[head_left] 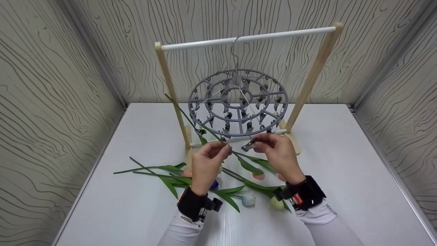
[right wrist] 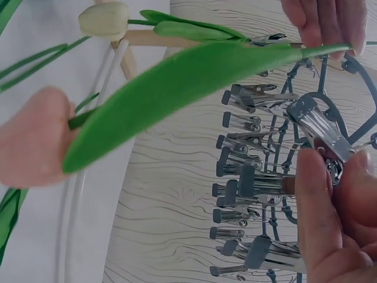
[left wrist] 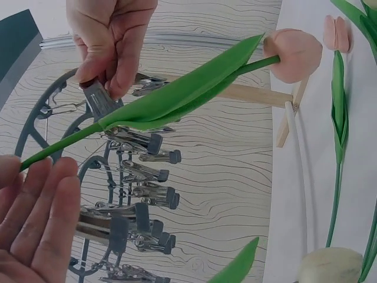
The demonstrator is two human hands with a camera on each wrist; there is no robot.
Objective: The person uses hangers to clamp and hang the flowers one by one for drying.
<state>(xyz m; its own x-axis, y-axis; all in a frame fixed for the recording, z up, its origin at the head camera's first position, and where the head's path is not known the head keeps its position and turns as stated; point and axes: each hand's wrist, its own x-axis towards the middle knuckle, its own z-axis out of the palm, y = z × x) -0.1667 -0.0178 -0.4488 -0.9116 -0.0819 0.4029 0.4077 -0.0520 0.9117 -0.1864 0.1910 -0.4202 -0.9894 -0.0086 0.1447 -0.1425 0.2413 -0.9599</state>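
Head view: near the six o'clock edge of the round hanger (head_left: 240,127), the left hand (head_left: 207,165) pinches a peach tulip (left wrist: 177,94) by its stem (left wrist: 62,145) and the right hand (head_left: 282,159) pinches a metal clip (head_left: 249,145). Likely light, springy-stemmed and crushable at the bloom (left wrist: 299,56), the tulip is best held by the stem; a long green leaf (left wrist: 188,85) runs below its rounded head.

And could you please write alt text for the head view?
A person's left hand holds a pink tulip by the stem while the right hand pinches a clip below a round grey hanger hung from a stand's white bar. More tulips lie on the white table.
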